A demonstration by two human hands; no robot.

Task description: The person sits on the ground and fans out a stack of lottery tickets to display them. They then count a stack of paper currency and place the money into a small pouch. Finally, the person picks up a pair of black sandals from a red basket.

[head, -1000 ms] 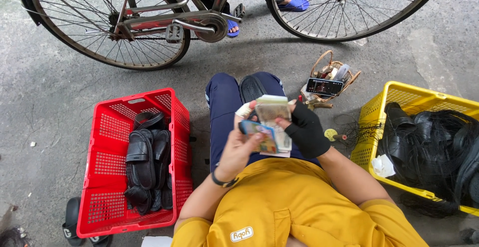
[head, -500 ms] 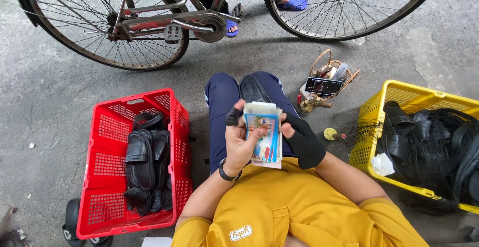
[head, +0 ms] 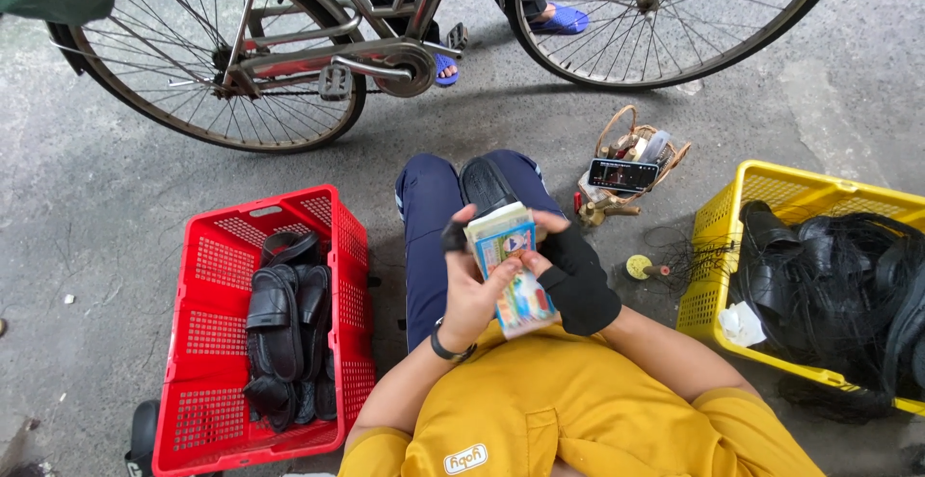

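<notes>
I sit on the ground in a yellow shirt and dark blue trousers. Both hands hold a colourful printed paper packet (head: 511, 265) above my lap. My left hand (head: 472, 289), with a black finger cover and a black wristband, grips its left edge. My right hand (head: 576, 279), in a black fingerless glove, grips its right side with the thumb on the packet's face. A black sandal (head: 485, 184) rests on my knees just beyond the packet.
A red crate (head: 207, 342) with black sandals stands at my left. A yellow crate (head: 713, 275) with black sandals and netting stands at my right. A small wicker basket (head: 631, 145) with a phone (head: 622, 174), a bicycle (head: 385, 53) and someone's blue slippers (head: 562, 21) lie ahead.
The packet was held lower and looser a second ago; both hands have since drawn it upright and closer together over my lap, the right thumb moving onto its face.
</notes>
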